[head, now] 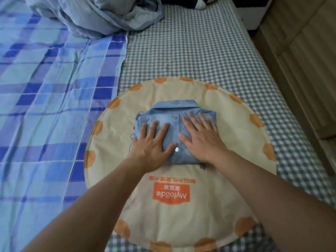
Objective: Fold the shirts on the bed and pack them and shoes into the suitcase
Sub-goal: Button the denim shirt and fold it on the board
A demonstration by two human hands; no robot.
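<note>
The folded blue shirt (174, 124) lies collar away from the person at the middle of a round cream mat (227, 135) on the bed (200, 57). The left hand (152, 142) and right hand (201, 137) press flat on it side by side, fingers straight and spread, grasping nothing. A plaid sheet (45, 99) lies to the left.

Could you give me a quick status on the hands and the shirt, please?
Left hand and right hand open, flat on shirt. Shirt folded, on round mat. Nothing in the way.
</note>
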